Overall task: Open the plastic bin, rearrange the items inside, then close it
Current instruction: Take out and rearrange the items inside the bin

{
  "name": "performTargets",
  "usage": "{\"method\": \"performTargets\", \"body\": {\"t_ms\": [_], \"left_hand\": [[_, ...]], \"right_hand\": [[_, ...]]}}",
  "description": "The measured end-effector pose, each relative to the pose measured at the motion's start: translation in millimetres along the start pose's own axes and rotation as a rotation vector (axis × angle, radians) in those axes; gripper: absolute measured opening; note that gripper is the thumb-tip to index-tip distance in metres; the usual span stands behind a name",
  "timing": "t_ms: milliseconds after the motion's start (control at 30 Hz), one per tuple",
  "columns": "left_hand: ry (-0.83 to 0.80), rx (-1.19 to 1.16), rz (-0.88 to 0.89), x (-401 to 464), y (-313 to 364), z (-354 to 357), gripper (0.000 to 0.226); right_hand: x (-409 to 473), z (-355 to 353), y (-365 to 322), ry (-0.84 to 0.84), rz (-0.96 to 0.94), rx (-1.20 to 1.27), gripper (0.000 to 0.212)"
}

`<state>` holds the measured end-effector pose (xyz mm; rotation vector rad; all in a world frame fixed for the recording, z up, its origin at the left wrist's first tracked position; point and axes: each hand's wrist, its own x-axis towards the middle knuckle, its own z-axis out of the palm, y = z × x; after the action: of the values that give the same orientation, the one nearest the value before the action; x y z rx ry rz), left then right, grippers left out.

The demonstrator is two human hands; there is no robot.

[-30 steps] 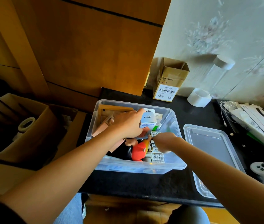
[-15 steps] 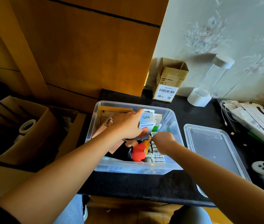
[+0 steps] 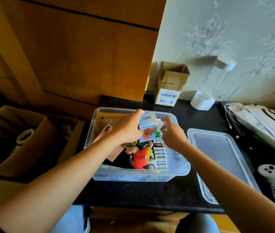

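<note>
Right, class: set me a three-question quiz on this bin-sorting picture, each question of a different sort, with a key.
1. True or false: the lid is on the bin.
2. Which hand holds the Q88 box? A left, B right, C neither.
3. Fill in: the batteries lie in the bin beside a ____ toy.

Key: 1 false, the lid lies on the counter, right of the bin. 2 A, the left hand grips the box; the right hand hovers open beside it. 3 red.
</note>
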<state>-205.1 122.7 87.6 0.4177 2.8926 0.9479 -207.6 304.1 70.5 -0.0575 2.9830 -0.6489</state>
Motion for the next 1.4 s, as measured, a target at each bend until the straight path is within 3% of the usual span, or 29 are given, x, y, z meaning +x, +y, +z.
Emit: {"method": "performTargets", "body": {"t_ms": [100,233,300,433,500,567,633,700,800,867,967,1067,1200,1300,1400], "left_hand": [[-0.032,0.008,0.027,0,3,7,0.053],[-0.082,0.084,0.032,-3,9,11,0.068],[-0.042,0.223,0.06,-7,9,3,0.067],[0.113,0.312,0.078,-21,0,-25,0.041],[0.155,0.305,0.024,-30,-13,-34,0.034],[0.149,0.235,-0.038,-41,-26,-40,0.038],[0.094,0.105,-0.081,-53,-38,-41,0.052],[-0.003,-0.002,-0.109,-63,-49,-42,0.071],[-0.098,0.007,-0.109,-67,-57,-43,0.088],[-0.159,0.11,-0.102,-62,-55,-44,0.091],[-0.246,0.245,-0.111,-50,-51,-47,0.086],[-0.374,0.176,-0.179,-40,-44,-58,0.083],[-0.517,0.27,-0.215,-30,-31,-63,0.084],[-0.405,0.335,-0.307,-33,-25,-48,0.098],[-0.257,0.396,-0.314,-40,-24,-31,0.097]], "right_hand": [[-7,-8,1,-0.02,-0.099,0.051,0.056],[-14,-6,-1,-0.133,-0.108,-0.163,0.036],[-15,-7,-3,-0.1,-0.039,-0.209,0.034],[-16,-14,-9,0.013,0.073,-0.249,0.037],[-17,-16,-14,0.089,0.049,-0.274,0.04],[-19,-17,-21,0.154,-0.033,-0.233,0.03],[-20,-15,-30,0.076,-0.114,-0.108,0.017],[-21,-10,-36,-0.155,-0.219,-0.003,0.018],[-26,-1,-43,-0.509,-0.309,0.014,0.039],[-25,7,-46,-0.601,-0.298,-0.089,0.053],[-22,20,-51,-0.619,-0.318,-0.213,0.064],[-21,28,-56,-0.604,-0.327,-0.292,0.075],[-19,32,-59,-0.594,-0.362,-0.328,0.068],[-20,33,-58,-0.56,-0.383,-0.332,0.059],[-23,34,-55,-0.523,-0.387,-0.311,0.053]]}}
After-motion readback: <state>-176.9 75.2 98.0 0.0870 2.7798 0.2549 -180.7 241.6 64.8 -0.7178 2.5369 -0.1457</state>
